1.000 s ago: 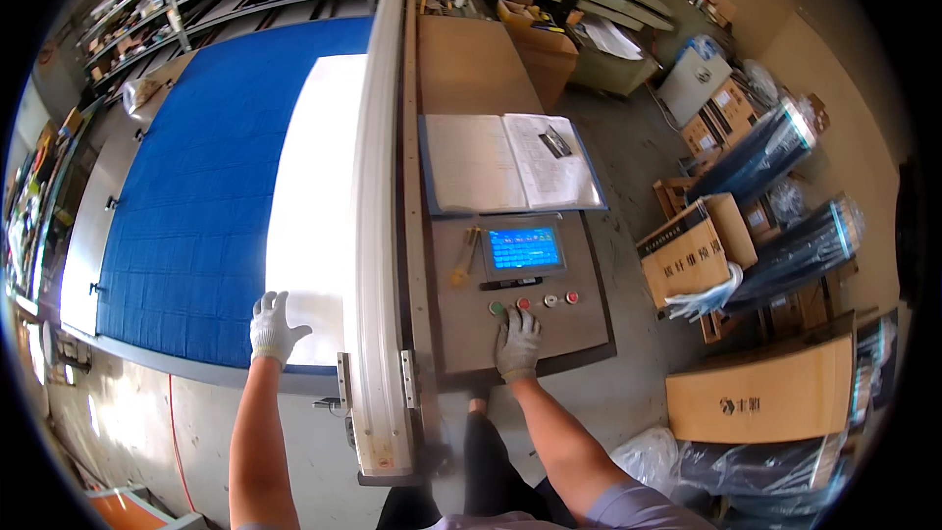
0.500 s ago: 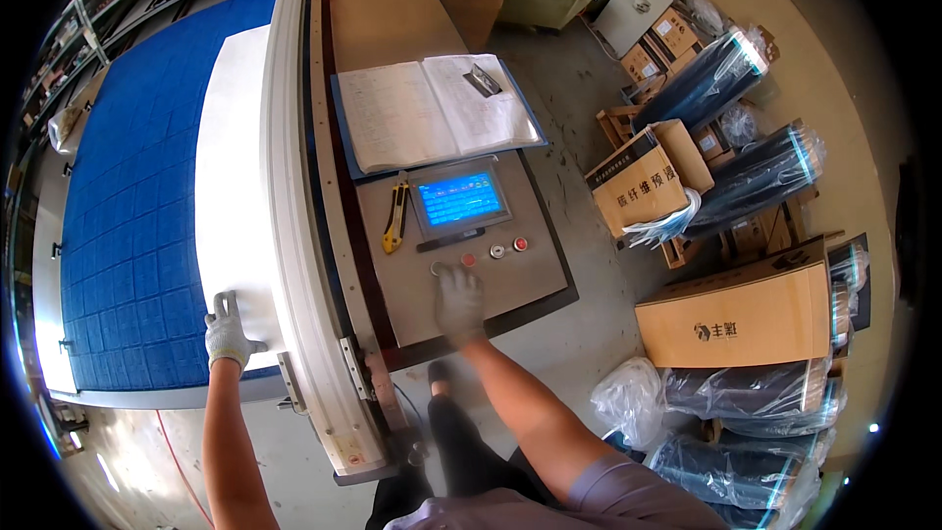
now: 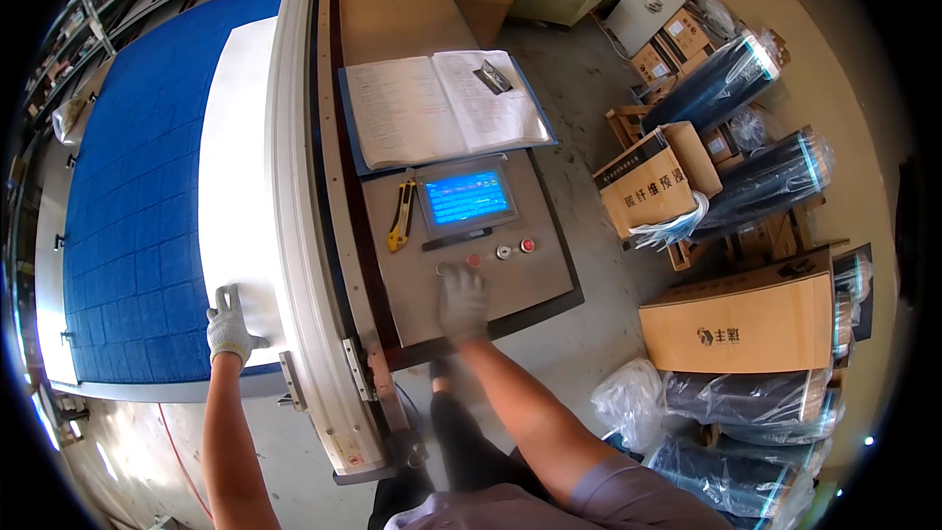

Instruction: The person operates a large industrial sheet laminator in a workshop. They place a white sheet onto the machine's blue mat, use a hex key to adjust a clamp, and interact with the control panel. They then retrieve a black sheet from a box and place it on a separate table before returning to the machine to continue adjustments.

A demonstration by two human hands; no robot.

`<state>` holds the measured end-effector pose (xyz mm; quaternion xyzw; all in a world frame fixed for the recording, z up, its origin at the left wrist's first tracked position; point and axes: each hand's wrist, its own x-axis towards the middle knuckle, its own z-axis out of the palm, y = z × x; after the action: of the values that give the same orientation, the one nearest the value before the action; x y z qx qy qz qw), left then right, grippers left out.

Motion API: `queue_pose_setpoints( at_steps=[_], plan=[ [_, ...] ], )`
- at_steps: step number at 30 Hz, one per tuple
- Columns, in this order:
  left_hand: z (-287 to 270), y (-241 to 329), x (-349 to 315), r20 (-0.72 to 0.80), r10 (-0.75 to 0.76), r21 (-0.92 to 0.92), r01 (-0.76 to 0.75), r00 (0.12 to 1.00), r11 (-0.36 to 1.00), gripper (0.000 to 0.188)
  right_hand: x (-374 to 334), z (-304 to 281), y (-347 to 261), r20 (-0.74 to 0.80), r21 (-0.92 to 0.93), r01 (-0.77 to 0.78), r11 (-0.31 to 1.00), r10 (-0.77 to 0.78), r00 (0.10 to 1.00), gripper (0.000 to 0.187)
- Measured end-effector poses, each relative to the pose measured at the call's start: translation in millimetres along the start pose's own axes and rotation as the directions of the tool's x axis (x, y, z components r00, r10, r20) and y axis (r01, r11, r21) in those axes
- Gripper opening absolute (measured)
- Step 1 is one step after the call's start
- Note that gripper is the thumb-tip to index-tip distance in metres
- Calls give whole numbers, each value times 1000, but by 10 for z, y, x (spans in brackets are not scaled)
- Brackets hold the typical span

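My left hand (image 3: 229, 327), in a pale knitted glove, lies on the near end of a long white sheet (image 3: 233, 167), its fingers stretched out at the sheet's left edge. That sheet rests on blue gridded material (image 3: 137, 206) beside a long white metal beam (image 3: 299, 206). My right hand (image 3: 463, 302), also gloved and slightly blurred, is over the grey control panel (image 3: 520, 299) with nothing visible in it. Its fingers point at the leftmost of a row of round buttons, near a red button (image 3: 473, 260). Above them glows a blue touchscreen (image 3: 468, 198).
Left of the screen lies a yellow-and-black utility knife (image 3: 401, 216). An open binder (image 3: 402, 113) with a black clip (image 3: 493, 77) sits behind it. To the right stand an open carton (image 3: 643, 196), a larger cardboard box (image 3: 736, 319) and several plastic-wrapped dark rolls (image 3: 765, 182).
The whole view has shifted slightly, so the panel and boxes appear a little further right. Both hands stay about where they were, the left on the sheet and the right at the buttons.
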<state>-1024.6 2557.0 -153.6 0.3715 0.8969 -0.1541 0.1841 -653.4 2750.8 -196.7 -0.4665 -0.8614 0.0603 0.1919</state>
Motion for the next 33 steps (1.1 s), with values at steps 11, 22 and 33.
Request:
queue_pose_setpoints(
  at_steps=[11, 22, 33],
  plan=[
    [-95, 6, -113, -67, 27, -53, -31, 997, 998, 124, -18, 61, 13, 69, -84, -6, 996, 12, 998, 49],
    [-213, 44, -207, -78, 18, -92, -25, 997, 995, 117, -12, 38, -12, 80, -45, -14, 999, 18, 997, 51],
    [-55, 11, -97, -55, 8, -50, -11, 998, 999, 133, -6, 164, 4, -35, -249, -243, 938, 242, 970, 48]
  ],
)
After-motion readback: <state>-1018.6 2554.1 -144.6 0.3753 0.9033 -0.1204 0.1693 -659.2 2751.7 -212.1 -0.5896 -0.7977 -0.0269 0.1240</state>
